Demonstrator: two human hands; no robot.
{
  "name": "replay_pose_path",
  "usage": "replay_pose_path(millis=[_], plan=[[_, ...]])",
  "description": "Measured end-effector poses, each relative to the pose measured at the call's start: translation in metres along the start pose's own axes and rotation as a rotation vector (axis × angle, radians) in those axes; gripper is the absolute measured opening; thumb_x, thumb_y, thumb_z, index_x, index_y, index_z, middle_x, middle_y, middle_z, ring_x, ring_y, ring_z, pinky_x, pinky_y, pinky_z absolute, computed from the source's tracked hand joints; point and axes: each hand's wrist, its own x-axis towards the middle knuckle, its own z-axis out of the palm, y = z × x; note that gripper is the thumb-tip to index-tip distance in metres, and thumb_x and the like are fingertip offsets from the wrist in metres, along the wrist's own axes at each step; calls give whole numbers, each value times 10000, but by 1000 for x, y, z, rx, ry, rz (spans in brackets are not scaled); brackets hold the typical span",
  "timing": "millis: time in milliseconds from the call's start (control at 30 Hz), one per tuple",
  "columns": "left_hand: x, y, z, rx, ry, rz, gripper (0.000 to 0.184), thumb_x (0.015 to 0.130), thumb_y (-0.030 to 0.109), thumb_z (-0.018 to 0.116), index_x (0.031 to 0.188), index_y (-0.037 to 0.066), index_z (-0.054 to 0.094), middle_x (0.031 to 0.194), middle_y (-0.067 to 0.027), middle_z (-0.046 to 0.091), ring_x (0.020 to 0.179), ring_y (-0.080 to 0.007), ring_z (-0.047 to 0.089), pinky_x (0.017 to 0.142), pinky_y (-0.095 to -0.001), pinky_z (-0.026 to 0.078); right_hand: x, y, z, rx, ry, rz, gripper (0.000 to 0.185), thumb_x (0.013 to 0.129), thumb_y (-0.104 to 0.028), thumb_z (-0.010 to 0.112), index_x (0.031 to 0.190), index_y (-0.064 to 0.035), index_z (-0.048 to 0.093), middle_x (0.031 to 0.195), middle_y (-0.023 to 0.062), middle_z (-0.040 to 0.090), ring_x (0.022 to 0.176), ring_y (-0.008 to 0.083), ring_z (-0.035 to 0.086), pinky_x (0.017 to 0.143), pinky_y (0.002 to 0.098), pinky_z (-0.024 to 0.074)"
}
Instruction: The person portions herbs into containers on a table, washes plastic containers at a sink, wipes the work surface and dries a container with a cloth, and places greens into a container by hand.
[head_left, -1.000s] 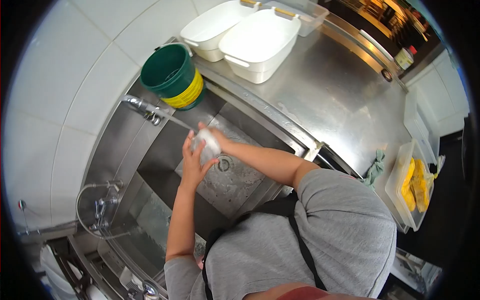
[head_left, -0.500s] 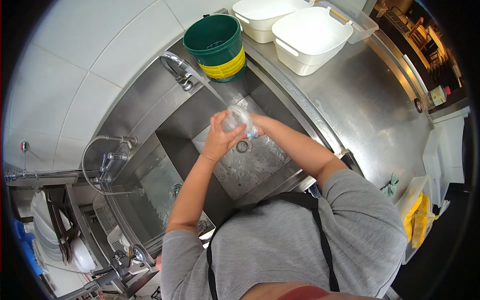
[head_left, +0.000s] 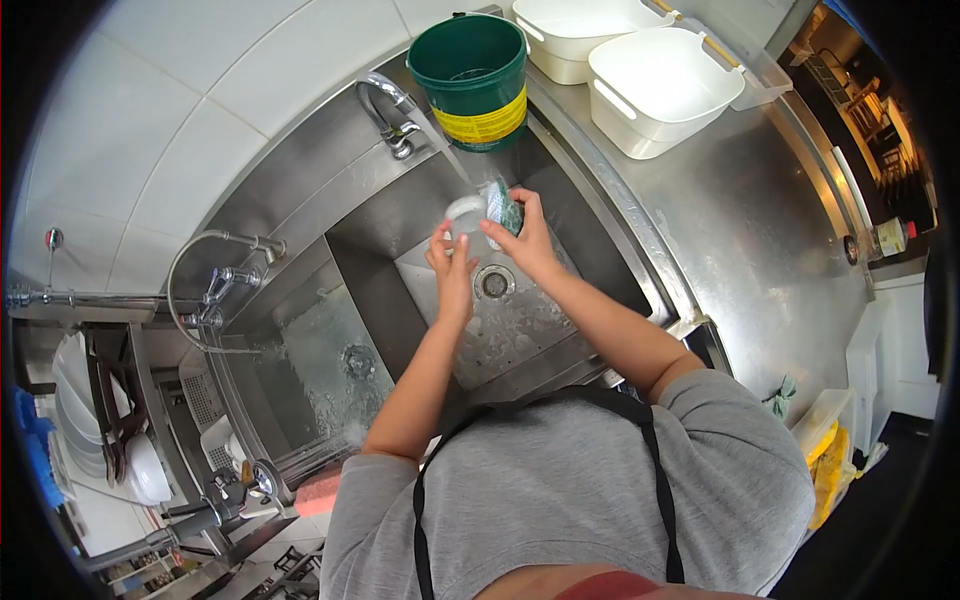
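Over the right-hand sink basin (head_left: 510,335), my left hand (head_left: 453,275) grips a clear round container (head_left: 466,210), its fingers curled on the near side. My right hand (head_left: 530,243) pinches a green and bluish-white scrubbing cloth or sponge (head_left: 503,208) close beside the container; whether the two touch is hard to tell. Water runs from the curved faucet (head_left: 383,112) just behind them. Below my hands is the round drain (head_left: 494,283), with suds around it on the basin floor.
A green bucket (head_left: 470,65) with a yellow band stands at the sink's back edge. White tubs (head_left: 655,90) sit on the steel counter (head_left: 770,230) to the right. The left basin (head_left: 320,370) holds water below a hose tap (head_left: 225,240). Plates (head_left: 75,400) stand at far left.
The container has turned in my left hand. My right hand has come out from behind it and now shows the scrubbing cloth or sponge. The whole view has shifted slightly.
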Motion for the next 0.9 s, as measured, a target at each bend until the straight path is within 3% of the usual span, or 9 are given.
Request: replay_pose_path(millis=[100,200,233,367,467,600,700,800,900], plan=[[-4,24,-15,-367,-148,21,507,902,300,507,1324,175,256,1211,-77,373,1139,-227,433,905,-428,414,15,-16,-6,139,-165,-1,562,771,-281,679,1170,-33,370,1114,103,444,1030,198,437,895,311,364],[13,33,-43,-136,-336,42,586,844,285,617,1318,147,300,1091,-44,405,1027,-183,459,879,-329,390,19,-34,-11,318,-277,56,507,790,-224,631,1204,-69,383,1176,82,429,1063,180,434,911,284,356],[29,25,-58,258,-310,121,488,810,293,664,1214,92,480,1097,-36,426,998,-154,450,859,-280,367,22,-37,-13,374,-263,64,535,776,-204,638,1224,-65,380,1171,92,440,1081,194,427,929,307,344],[22,17,-54,54,-323,194,217,845,263,635,875,49,633,973,-23,513,871,-106,497,768,-239,404,18,-7,3,398,-278,60,460,782,-144,607,1205,-63,445,1177,85,462,1127,201,415,964,319,319],[17,-7,-32,-361,-232,-115,189,872,235,602,873,45,610,928,-35,555,797,-89,534,698,-229,434,1,-15,20,300,-250,51,337,783,-105,577,1108,-50,504,1121,108,495,1087,242,451,946,331,336],[17,-19,-7,-719,99,-380,282,941,280,466,1040,25,535,979,-77,583,862,-168,587,735,-321,484,-7,-31,22,-68,-186,-492,252,769,-100,577,1006,-47,511,981,151,509,920,340,475,835,389,382],[13,-15,-3,-809,128,-384,315,958,292,416,1078,18,514,992,-88,586,892,-221,590,781,-380,482,-5,-22,14,-99,-192,-532,222,779,-111,593,969,-27,514,926,136,530,871,304,500,809,362,393],[10,-12,2,-819,92,-337,304,951,293,435,1052,17,512,969,-84,585,871,-222,588,786,-392,480,7,-15,9,-78,-63,-158,207,786,-142,616,921,-11,530,841,138,535,804,318,516,749,362,418],[20,-12,2,-783,148,-302,292,945,299,452,1011,22,513,952,-82,585,842,-203,588,775,-369,484,10,-37,13,-183,-155,-499,243,779,-212,647,839,-2,540,784,143,527,750,334,523,679,385,424]])
